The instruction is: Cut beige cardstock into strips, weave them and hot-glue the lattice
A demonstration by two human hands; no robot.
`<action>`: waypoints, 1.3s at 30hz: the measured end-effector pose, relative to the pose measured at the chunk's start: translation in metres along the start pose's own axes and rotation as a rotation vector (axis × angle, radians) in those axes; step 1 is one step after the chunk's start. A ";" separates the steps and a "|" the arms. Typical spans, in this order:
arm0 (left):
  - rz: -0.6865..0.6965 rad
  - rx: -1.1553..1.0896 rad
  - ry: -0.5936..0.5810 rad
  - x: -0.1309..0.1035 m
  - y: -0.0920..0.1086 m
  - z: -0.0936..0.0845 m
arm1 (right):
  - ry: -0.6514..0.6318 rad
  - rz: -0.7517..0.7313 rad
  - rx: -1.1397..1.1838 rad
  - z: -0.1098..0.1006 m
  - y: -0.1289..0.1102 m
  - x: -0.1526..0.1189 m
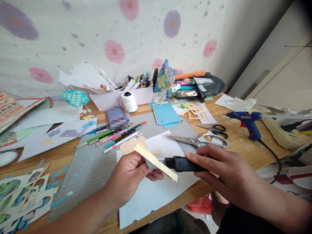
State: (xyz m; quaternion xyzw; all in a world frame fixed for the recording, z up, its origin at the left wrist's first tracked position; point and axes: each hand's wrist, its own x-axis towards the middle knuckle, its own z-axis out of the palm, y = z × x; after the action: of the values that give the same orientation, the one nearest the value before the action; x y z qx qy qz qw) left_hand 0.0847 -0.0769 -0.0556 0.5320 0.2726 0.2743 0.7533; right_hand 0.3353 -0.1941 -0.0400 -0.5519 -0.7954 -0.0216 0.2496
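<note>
My left hand (133, 177) pinches a folded strip of cream paper (156, 161) between thumb and fingers, above a white sheet (143, 201). In my right hand (226, 169) is a black-handled utility knife (185, 164), its grey blade pointing left and lying within the fold of the cream strip. The blade's tip end shows close to my left thumb. Behind the strip, a cream cloud-shaped paper cutout (129, 145) rests on the white sheet, partly covered by the strip.
A grey cutting mat (80, 169) lies under several pens (117, 136). Silver scissors (197, 140), black scissors (216, 129) and a blue glue gun (251, 123) lie to the right. Beyond are blue paper (167, 113) and a thread spool (129, 102). Paper scraps (31, 195) pile at left.
</note>
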 end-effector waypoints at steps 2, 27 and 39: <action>0.001 -0.011 -0.024 0.000 0.001 0.000 | -0.012 0.005 0.041 0.000 0.001 0.000; 0.048 -0.178 -0.055 0.000 -0.004 0.007 | -0.067 0.061 0.246 0.007 -0.001 0.000; -0.061 -0.076 0.060 0.002 0.001 0.009 | -0.053 0.071 0.118 0.006 0.000 0.000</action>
State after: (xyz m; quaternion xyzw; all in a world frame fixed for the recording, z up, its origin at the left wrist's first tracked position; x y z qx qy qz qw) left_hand 0.0920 -0.0810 -0.0527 0.4861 0.3003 0.2773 0.7725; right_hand 0.3326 -0.1923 -0.0449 -0.5646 -0.7815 0.0486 0.2611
